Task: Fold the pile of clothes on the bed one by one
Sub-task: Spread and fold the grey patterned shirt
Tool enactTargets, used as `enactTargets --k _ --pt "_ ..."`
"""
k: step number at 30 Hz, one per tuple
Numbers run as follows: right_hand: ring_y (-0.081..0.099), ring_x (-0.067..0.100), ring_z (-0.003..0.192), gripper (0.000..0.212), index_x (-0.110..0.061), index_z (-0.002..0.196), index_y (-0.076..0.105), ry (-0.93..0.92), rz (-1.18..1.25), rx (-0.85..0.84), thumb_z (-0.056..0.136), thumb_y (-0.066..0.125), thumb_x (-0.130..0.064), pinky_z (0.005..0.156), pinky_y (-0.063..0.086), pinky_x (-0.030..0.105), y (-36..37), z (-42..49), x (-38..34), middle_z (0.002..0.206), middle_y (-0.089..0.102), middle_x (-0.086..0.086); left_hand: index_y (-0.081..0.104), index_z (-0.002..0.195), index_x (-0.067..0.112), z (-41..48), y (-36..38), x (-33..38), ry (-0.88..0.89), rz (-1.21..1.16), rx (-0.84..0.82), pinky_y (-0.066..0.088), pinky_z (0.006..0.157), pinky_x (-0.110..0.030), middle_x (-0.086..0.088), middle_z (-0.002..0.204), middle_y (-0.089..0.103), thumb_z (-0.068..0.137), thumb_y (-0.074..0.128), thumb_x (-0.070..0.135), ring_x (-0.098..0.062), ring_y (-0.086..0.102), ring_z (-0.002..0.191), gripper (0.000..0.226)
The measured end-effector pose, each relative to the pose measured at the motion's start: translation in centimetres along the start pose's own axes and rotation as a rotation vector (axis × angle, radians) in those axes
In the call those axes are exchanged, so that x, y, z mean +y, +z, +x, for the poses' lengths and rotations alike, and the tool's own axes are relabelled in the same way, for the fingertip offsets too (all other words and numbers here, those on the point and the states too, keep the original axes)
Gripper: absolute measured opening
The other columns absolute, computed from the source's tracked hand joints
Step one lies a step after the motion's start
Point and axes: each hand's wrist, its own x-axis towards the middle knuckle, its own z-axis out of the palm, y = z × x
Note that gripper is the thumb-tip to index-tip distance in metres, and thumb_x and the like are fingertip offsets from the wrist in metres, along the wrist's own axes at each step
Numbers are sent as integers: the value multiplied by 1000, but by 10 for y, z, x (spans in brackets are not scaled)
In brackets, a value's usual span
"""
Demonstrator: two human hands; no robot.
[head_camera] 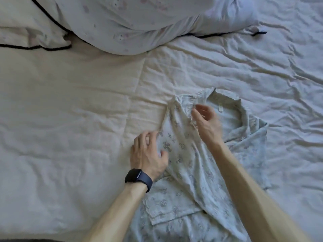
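On the bed (70, 119) | left hand (148, 152) grips shirt (188, 165) edge | right hand (206, 119) curled by collar (232, 102), grip unclear

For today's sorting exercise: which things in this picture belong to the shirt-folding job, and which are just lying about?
In the job: shirt; left hand; right hand; bed, the folding surface.

Lying about: printed pillow; piped pillow.
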Motion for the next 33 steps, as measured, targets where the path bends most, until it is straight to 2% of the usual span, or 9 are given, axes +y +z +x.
enactTargets --k 3,5,8,13,16,19,24,29,33 --pt "67 3 95 10 -26 108 68 -53 -179 266 98 65 -26 78 55 22 -36 -70 49 99 69 -18 51 141 21 35 15 33 373 163 -25 34 112 -48 -10 148 47 86 45 44 -30 43 137 60" --pt "65 15 104 13 -21 110 68 -162 -320 325 97 64 -23 91 53 34 -54 -114 94 109 68 -12 30 156 27 57 29 48 547 328 -203 7 121 -49 -8 164 23 95 35 52 -27 17 152 66" --pt "52 28 131 43 -16 131 65 -187 -660 233 97 52 -38 112 39 40 -72 -163 164 142 57 3 -5 157 39 92 45 42 481 542 -358 -20 117 -51 -1 165 -21 97 17 69 -22 -21 152 70" --pt "2 24 157 69 -47 159 16 123 -907 56 94 25 -71 120 9 67 -93 -192 228 171 -1 -2 -11 154 49 107 48 44 455 683 -297 -20 116 -59 -1 161 -32 90 7 79 -30 -33 146 73" --pt "2 27 157 75 -41 158 24 2 -908 99 91 37 -70 120 -3 64 -98 -187 222 171 6 2 -2 157 45 71 47 47 492 544 -153 -19 117 -58 -1 164 -26 96 21 69 -29 -28 149 70" --pt "2 29 157 74 -36 158 28 -27 -935 144 93 35 -69 119 -9 64 -102 -191 226 171 7 5 2 156 49 15 63 43 646 535 -206 -19 115 -61 4 166 -19 92 25 72 -30 -17 152 71" --pt "-32 21 150 75 -52 154 -15 217 -1023 -45 88 -4 -83 117 -17 63 -109 -189 250 162 -36 -10 -16 149 56 -10 85 20 501 701 -332 -22 111 -66 10 160 -32 86 8 87 -26 -35 146 74" --pt "-43 18 144 72 -54 149 -27 182 -971 -113 92 7 -82 115 -26 60 -120 -195 241 157 -44 -9 -14 152 52 -35 79 25 368 612 -319 -32 109 -54 8 160 -34 90 12 79 -19 -32 147 72" --pt "-15 17 155 81 -45 159 -1 132 -737 128 90 25 -78 120 -13 51 -145 -241 250 169 -16 -6 26 154 38 -134 63 -5 77 166 -5 7 118 -57 -3 165 12 87 43 66 -25 14 151 75"
